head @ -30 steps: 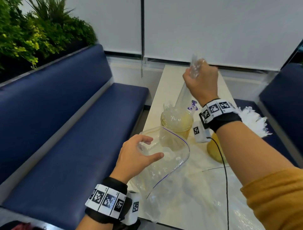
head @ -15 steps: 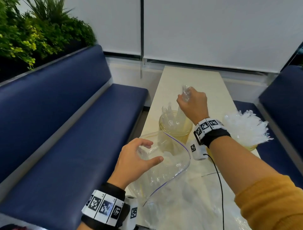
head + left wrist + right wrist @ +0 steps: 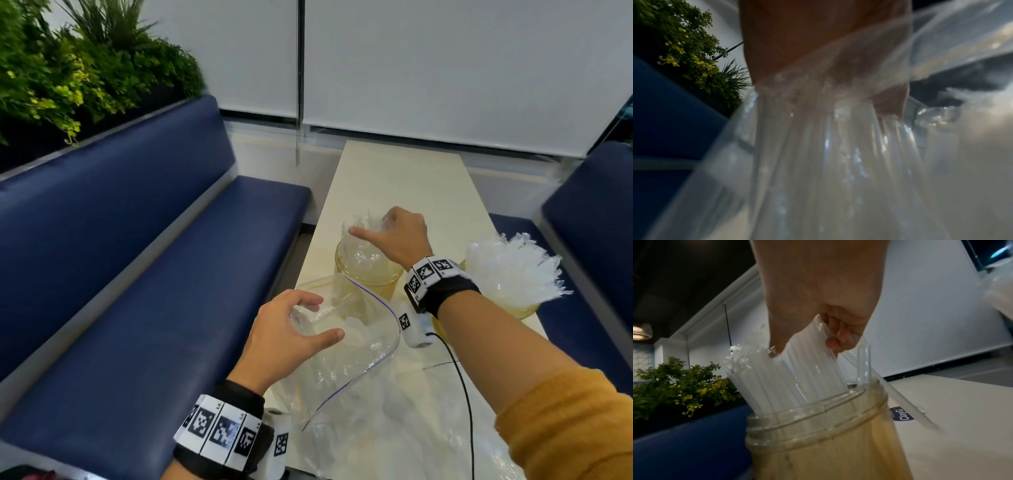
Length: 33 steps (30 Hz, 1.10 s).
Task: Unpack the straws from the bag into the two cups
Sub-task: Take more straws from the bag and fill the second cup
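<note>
A clear zip bag (image 3: 363, 359) lies at the table's near end, with straws (image 3: 828, 146) showing through its film. My left hand (image 3: 325, 317) grips the bag's mouth and holds it open. The left cup (image 3: 368, 277), a yellowish clear jar, stands just beyond the bag. My right hand (image 3: 376, 228) is over it, fingers curled round a bundle of clear straws (image 3: 807, 363) whose lower ends are inside the cup (image 3: 818, 443). The right cup (image 3: 524, 310) is packed with straws (image 3: 510, 270) fanning out of its top.
The cream table (image 3: 397, 185) runs away from me to a white-blinded window. Blue benches (image 3: 137, 274) flank it, with plants (image 3: 68, 75) behind the left one. A single straw (image 3: 906, 405) and a small sticker (image 3: 902, 413) lie on the table beside the left cup.
My right hand has come down from high above the table, lowering the bundle of straws into the left cup. My left hand has stayed at the bag's mouth.
</note>
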### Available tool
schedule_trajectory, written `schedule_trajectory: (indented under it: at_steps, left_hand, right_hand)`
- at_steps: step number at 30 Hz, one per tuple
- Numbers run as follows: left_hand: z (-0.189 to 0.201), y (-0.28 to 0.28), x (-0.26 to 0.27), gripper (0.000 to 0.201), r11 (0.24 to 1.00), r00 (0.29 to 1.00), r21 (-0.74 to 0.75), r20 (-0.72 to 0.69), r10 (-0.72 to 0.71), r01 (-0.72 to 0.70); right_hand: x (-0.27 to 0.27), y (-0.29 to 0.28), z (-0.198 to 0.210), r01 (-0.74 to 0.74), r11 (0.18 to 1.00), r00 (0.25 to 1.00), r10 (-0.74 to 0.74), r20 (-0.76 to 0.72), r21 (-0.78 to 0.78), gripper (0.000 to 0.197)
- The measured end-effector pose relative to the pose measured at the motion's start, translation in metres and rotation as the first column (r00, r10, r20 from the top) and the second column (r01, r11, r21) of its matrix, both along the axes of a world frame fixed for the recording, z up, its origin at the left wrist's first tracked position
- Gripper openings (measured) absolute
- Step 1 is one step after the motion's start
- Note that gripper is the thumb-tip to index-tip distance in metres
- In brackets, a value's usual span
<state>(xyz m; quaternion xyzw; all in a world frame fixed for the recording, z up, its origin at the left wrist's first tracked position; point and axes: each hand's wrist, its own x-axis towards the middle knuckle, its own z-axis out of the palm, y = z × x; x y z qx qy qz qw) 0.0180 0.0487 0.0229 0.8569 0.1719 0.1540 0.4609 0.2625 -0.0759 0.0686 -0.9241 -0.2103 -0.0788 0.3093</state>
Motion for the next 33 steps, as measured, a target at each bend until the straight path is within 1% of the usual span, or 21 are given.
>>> schedule_trajectory:
  at_steps: [3,5,6,8,10,14,15,17,19,21,24,26,28,30,31,33]
  left_hand:
    - [0.000,0.000,-0.003,0.054,1.000,1.000,0.005,-0.006,0.000,0.000]
    - [0.001,0.000,-0.004,0.054,1.000,1.000,0.003,-0.011,-0.003,0.003]
    - [0.001,-0.001,-0.004,0.054,1.000,1.000,0.002,-0.014,-0.004,0.004]
    - [0.002,-0.002,-0.004,0.054,1.000,1.000,0.003,-0.016,-0.008,0.008]
    - [0.002,-0.003,-0.005,0.054,1.000,1.000,0.006,-0.017,-0.010,0.010]
    - [0.004,-0.004,-0.004,0.053,1.000,1.000,0.013,-0.016,-0.010,0.010]
    - [0.004,-0.004,-0.004,0.053,1.000,1.000,0.010,-0.014,-0.011,0.012]
    - [0.005,-0.004,-0.004,0.052,1.000,1.000,0.004,-0.015,-0.017,0.017]
    - [0.005,-0.004,-0.004,0.052,1.000,1.000,0.002,-0.021,-0.021,0.021]
    - [0.005,-0.005,-0.003,0.052,1.000,0.999,0.001,-0.022,-0.023,0.023]
    - [0.005,-0.005,-0.004,0.051,1.000,1.000,-0.003,-0.019,-0.025,0.025]
    - [0.006,-0.005,-0.004,0.050,1.000,1.000,-0.005,-0.017,-0.027,0.027]
    - [0.006,-0.006,-0.004,0.049,1.000,1.000,-0.008,-0.013,-0.028,0.028]
    - [0.005,-0.005,-0.005,0.048,1.000,1.000,-0.008,-0.012,-0.028,0.027]
    - [0.005,-0.005,-0.005,0.048,1.000,1.000,-0.005,-0.012,-0.029,0.029]
    - [0.005,-0.004,-0.005,0.047,1.000,1.000,-0.001,-0.013,-0.028,0.028]
  right_hand:
    - [-0.004,-0.004,0.003,0.016,0.999,0.999,-0.013,-0.053,0.050,0.096]
    - [-0.003,-0.006,0.010,0.026,0.995,0.998,-0.020,-0.063,0.093,0.098]
    - [-0.003,-0.007,0.015,0.033,0.991,0.998,-0.026,-0.059,0.127,0.095]
    - [-0.005,-0.010,0.032,0.025,0.980,0.999,-0.021,-0.025,0.195,0.082]
    - [-0.005,-0.013,0.052,-0.013,0.961,0.999,0.003,0.035,0.278,0.064]
    - [-0.002,-0.014,0.088,-0.140,0.860,0.984,0.063,0.169,0.492,0.016]
    - [-0.004,-0.013,0.097,-0.173,0.832,0.975,0.070,0.209,0.528,0.009]
    - [-0.008,-0.011,0.111,-0.235,0.806,0.948,0.067,0.310,0.544,0.007]
    - [-0.011,-0.009,0.113,-0.279,0.827,0.924,0.093,0.371,0.488,0.009]
    - [-0.014,-0.007,0.105,-0.282,0.870,0.924,0.133,0.359,0.404,0.013]
    - [-0.016,-0.004,0.080,-0.263,0.924,0.926,0.161,0.342,0.278,0.025]
    - [-0.014,-0.002,0.062,-0.243,0.946,0.932,0.166,0.322,0.215,0.025]
    - [-0.008,0.001,0.043,-0.203,0.969,0.945,0.155,0.288,0.143,0.020]
    - [-0.002,0.002,0.024,-0.132,0.991,0.959,0.118,0.257,0.038,0.027]
    - [0.000,0.001,0.015,-0.093,0.995,0.961,0.101,0.257,-0.041,0.032]
    - [0.001,-0.001,-0.001,-0.020,0.979,0.950,0.082,0.300,-0.204,0.037]
